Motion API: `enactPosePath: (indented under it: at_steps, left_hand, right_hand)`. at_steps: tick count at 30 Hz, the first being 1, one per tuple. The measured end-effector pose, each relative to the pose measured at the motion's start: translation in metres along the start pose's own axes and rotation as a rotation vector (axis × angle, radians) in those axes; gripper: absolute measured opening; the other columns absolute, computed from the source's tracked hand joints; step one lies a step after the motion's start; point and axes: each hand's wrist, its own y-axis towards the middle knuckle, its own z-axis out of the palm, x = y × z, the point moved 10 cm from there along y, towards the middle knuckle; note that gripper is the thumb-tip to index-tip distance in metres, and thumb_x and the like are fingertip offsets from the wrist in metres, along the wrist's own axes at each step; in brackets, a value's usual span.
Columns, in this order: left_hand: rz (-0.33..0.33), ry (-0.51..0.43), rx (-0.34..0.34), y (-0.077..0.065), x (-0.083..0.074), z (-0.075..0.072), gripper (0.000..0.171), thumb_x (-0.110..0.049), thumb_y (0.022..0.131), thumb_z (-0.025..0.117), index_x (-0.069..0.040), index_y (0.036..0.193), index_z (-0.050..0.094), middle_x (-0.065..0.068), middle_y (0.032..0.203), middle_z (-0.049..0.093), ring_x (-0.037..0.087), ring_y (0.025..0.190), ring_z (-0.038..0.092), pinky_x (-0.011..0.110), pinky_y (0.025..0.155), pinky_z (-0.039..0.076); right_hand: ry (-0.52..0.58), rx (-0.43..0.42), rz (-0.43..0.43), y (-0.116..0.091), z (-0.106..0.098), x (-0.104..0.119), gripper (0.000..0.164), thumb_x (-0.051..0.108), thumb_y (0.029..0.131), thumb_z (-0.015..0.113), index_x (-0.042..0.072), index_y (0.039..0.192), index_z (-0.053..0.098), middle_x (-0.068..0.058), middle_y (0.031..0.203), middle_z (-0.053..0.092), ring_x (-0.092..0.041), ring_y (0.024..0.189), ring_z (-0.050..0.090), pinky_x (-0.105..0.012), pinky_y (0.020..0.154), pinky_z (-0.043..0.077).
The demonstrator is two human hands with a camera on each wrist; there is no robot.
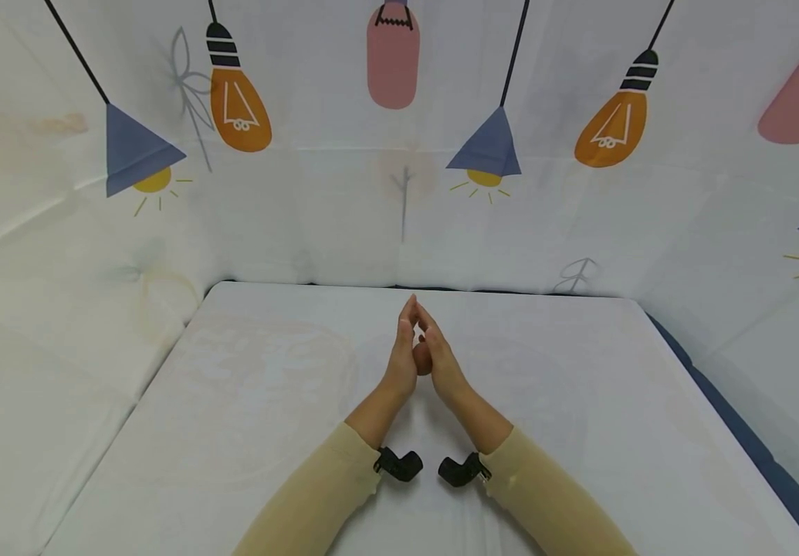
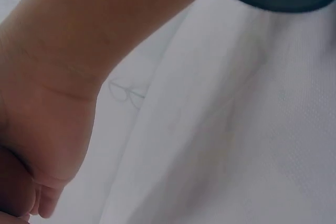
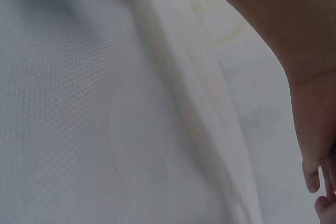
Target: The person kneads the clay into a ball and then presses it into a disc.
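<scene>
My left hand and right hand stand palm to palm over the middle of the table, fingers straight, fingertips meeting in a peak. Between the palms sits a small rounded reddish-brown thing, partly covered by both hands; its kind I cannot tell. In the left wrist view the heel of the left hand fills the left side, with a brown rounded surface in the bottom corner. At the right edge of the right wrist view is the right hand, mostly cut off by the frame.
A white-covered table with rounded far corners lies under the hands. Behind it hangs a pale cloth printed with lamps and bulbs. Dark blue fabric shows along the right edge. Each wrist bears a small black camera.
</scene>
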Motion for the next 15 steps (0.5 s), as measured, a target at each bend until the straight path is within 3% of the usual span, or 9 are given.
enactPosePath:
  at_steps: [4,8,11,15]
  left_hand:
    - [-0.057,0.033,-0.019,0.000,0.007,-0.001,0.089,-0.075,0.097,0.011,-0.014,0.162,0.013,0.015,0.165,0.018,0.034,0.150,0.020,0.065,0.115,0.010]
    - [-0.104,0.091,-0.006,0.000,0.014,-0.002,0.080,-0.067,0.102,0.008,-0.014,0.161,0.017,0.009,0.166,0.018,0.033,0.150,0.019,0.060,0.117,0.013]
    - [-0.126,0.141,0.036,0.000,0.019,0.001,0.074,-0.060,0.105,0.005,-0.014,0.161,0.018,0.009,0.166,0.017,0.033,0.150,0.017,0.058,0.118,0.013]
    - [-0.153,0.209,0.124,-0.003,0.022,0.007,0.077,-0.064,0.102,0.002,-0.017,0.161,0.016,0.009,0.167,0.013,0.033,0.151,0.014,0.061,0.117,0.014]
  right_hand:
    - [-0.010,-0.006,-0.081,-0.003,0.001,0.009,0.064,0.046,0.109,0.018,0.007,0.159,0.023,-0.012,0.165,0.021,-0.031,0.151,0.016,-0.057,0.118,0.015]
    - [-0.021,-0.038,-0.128,-0.005,-0.003,0.019,0.074,0.056,0.107,0.018,0.002,0.158,0.024,-0.018,0.163,0.022,-0.030,0.151,0.016,-0.056,0.119,0.012]
    - [-0.038,-0.073,-0.126,-0.005,-0.007,0.027,0.077,0.059,0.106,0.018,0.002,0.158,0.025,-0.017,0.163,0.024,-0.030,0.151,0.017,-0.055,0.119,0.011]
    - [-0.054,-0.120,-0.105,-0.002,-0.018,0.031,0.077,0.061,0.105,0.018,0.006,0.158,0.027,-0.012,0.163,0.025,-0.026,0.151,0.018,-0.054,0.120,0.010]
